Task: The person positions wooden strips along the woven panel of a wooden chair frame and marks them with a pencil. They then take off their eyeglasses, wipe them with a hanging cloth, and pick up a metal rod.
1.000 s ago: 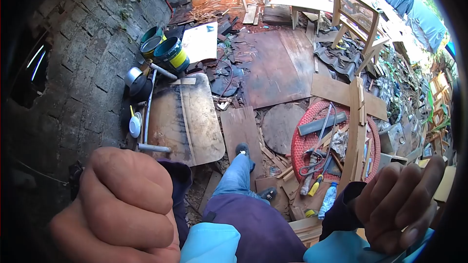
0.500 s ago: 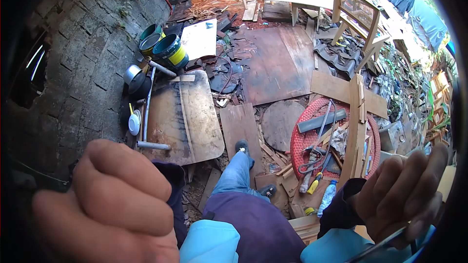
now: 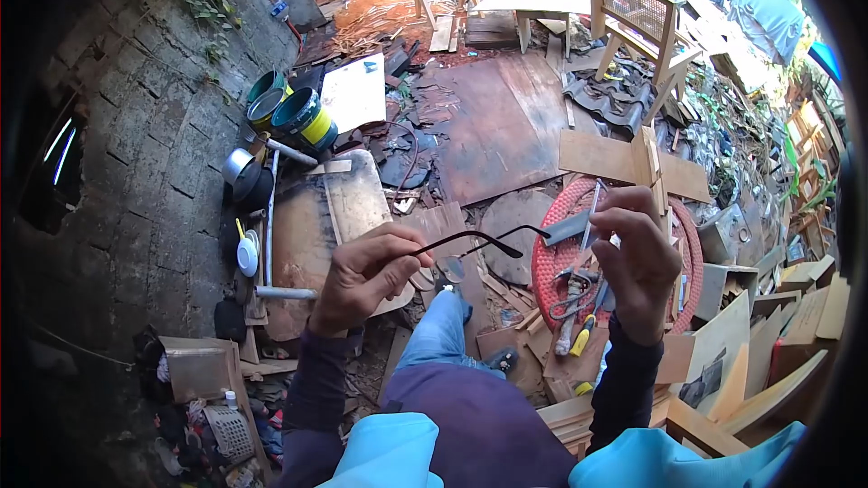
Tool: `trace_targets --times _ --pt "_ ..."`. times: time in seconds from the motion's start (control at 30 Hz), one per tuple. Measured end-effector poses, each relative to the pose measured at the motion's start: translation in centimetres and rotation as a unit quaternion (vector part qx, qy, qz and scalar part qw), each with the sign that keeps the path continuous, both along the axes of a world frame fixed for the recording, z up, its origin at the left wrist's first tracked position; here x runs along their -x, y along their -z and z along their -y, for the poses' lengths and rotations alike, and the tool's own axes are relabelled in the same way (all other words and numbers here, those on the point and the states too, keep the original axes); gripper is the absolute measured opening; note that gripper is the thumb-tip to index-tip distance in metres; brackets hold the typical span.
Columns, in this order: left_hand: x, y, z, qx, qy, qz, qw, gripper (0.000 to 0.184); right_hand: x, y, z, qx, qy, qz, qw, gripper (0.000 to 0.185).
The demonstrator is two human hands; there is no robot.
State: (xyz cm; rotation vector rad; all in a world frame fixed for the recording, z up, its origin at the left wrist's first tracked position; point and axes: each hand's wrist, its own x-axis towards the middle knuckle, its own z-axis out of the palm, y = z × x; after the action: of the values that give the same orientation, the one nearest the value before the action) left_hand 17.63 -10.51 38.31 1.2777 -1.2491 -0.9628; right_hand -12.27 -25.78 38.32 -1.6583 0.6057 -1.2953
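My left hand (image 3: 372, 276) is closed in a pinch on a pair of eyeglasses (image 3: 488, 237), in front of my chest. Its two thin dark temples stick out to the right with curved tips; the lens end is mostly hidden at my left fingers. My right hand (image 3: 637, 258) is raised just right of the temple tips, apart from them. Its fingers are bent with the thumb standing away, and I see nothing between them. Behind it lies a round red woven surface (image 3: 546, 276) carrying tools, among them a yellow-handled screwdriver (image 3: 583, 337).
Boards (image 3: 497, 126) and scrap cover the ground. At left, buckets (image 3: 305, 119) and pots stand by a block wall (image 3: 136, 145), near a worn tabletop (image 3: 357, 190). A wooden chair frame (image 3: 633, 14) stands at the back right; cut timber (image 3: 732, 398) lies at lower right.
Both hands have moved from close to the camera, out forward and toward the middle. The eyeglasses now show in the left hand; a thin dark piece was by the right hand before.
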Motion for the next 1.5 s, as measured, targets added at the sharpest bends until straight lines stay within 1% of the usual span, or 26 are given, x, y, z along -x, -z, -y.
trace_targets --times 0.03,0.07,0.1,0.13,0.17,0.2,0.23,0.3,0.33,0.37,0.47,0.57,0.77,0.83,0.93,1.03,1.07,1.13,1.2,1.27,1.3,1.37,1.4,1.43,1.47,1.5 --pt "-0.2 2.0 -0.5 -0.004 0.007 0.002 1.000 0.012 1.0 -1.0 0.4 0.078 -0.046 0.000 0.996 0.026" --pt "-0.3 4.0 -0.9 -0.066 -0.030 -0.065 0.995 0.014 1.8 -2.1 0.6 0.155 -0.086 -0.002 0.984 0.030" --pt "-0.2 5.1 -1.3 -0.134 -0.062 -0.130 0.980 0.016 1.7 -3.1 0.2 0.162 -0.103 0.048 0.980 0.030" --pt "0.1 5.3 -1.6 -0.150 -0.040 -0.129 0.979 0.016 1.9 -5.3 -0.3 0.182 -0.115 0.062 0.975 0.028" --pt "0.7 5.3 -2.3 -0.151 -0.062 -0.249 0.954 0.018 2.1 -6.8 -0.6 0.195 -0.127 0.070 0.970 0.027" --pt "1.4 5.1 -3.2 -0.158 -0.088 -0.368 0.912 0.020 2.2 -7.7 -1.3 0.201 -0.142 0.074 0.966 0.027" --pt "2.3 4.0 -3.9 -0.160 -0.081 -0.433 0.883 0.022 2.5 -8.4 -2.0 0.213 -0.164 0.073 0.960 0.026" --pt "4.1 2.2 -5.5 -0.091 -0.014 -0.507 0.857 0.024 2.9 -8.9 -3.6 0.217 -0.212 0.058 0.951 0.026" --pt "5.4 1.2 -5.9 -0.015 0.039 -0.559 0.828 0.025 3.1 -9.2 -4.4 0.219 -0.235 0.048 0.946 0.025" --pt "6.6 0.5 -6.3 0.018 0.080 -0.578 0.812 0.024 3.4 -9.6 -4.9 0.220 -0.257 0.039 0.940 0.025" --pt "8.1 -1.4 -6.8 0.055 0.186 -0.577 0.794 0.021 3.2 -10.0 -6.3 0.223 -0.291 0.017 0.930 0.024" --pt "6.4 -2.0 -6.3 0.088 0.260 -0.530 0.802 0.018 3.1 -10.5 -6.8 0.226 -0.301 0.006 0.926 0.023" --pt "-1.9 -6.1 -6.0 0.176 0.356 -0.396 0.828 0.016 3.6 -11.2 -6.9 0.245 -0.305 -0.005 0.920 0.021" --pt "-2.8 -7.1 -6.1 0.178 0.350 -0.359 0.847 0.016 3.7 -11.7 -6.9 0.245 -0.302 -0.004 0.921 0.021" --pt "-2.1 -6.9 -5.2 0.157 0.273 -0.309 0.897 0.018 3.9 -11.8 -6.7 0.246 -0.307 0.003 0.919 0.020" --pt "-1.4 -4.8 -4.3 0.135 0.072 -0.191 0.970 0.023 3.6 -11.6 -6.3 0.249 -0.313 0.009 0.917 0.020" --pt "-1.7 -3.2 -3.7 0.136 0.012 -0.149 0.979 0.024 3.7 -11.6 -5.9 0.251 -0.317 0.011 0.915 0.020" --pt "-3.4 -1.2 -3.6 0.087 -0.052 -0.080 0.992 0.025 3.8 -11.6 -5.3 0.249 -0.320 0.010 0.914 0.020" --pt "-5.4 1.0 -3.7 0.047 -0.110 -0.070 0.990 0.025 3.7 -11.8 -4.9 0.251 -0.323 0.005 0.912 0.020" --pt "-6.7 2.7 -3.8 -0.006 -0.098 -0.099 0.990 0.024 3.3 -12.1 -4.2 0.252 -0.322 -0.006 0.913 0.020" --pt "-8.0 4.8 -5.3 -0.080 -0.138 -0.183 0.970 0.024 2.9 -12.5 -3.7 0.252 -0.317 -0.017 0.914 0.020" --pt "-5.8 5.6 -4.9 -0.142 -0.168 -0.281 0.934 0.024 2.1 -13.4 -2.7 0.250 -0.291 -0.045 0.922 0.020" --pt "-2.8 5.6 -4.8 -0.072 -0.108 -0.355 0.926 0.024 1.7 -13.8 -2.4 0.242 -0.266 -0.062 0.931 0.020" --pt "0.5 4.1 -4.6 -0.023 -0.085 -0.398 0.913 0.024 1.2 -14.3 -1.8 0.228 -0.238 -0.071 0.942 0.021" --pt "3.8 2.7 -4.5 0.024 -0.058 -0.441 0.895 0.024 0.7 -13.9 -1.5 0.206 -0.220 -0.061 0.951 0.021" --pt "6.2 1.1 -4.2 0.043 -0.001 -0.496 0.867 0.027 0.3 -13.0 -1.1 0.179 -0.223 -0.025 0.958 0.021"
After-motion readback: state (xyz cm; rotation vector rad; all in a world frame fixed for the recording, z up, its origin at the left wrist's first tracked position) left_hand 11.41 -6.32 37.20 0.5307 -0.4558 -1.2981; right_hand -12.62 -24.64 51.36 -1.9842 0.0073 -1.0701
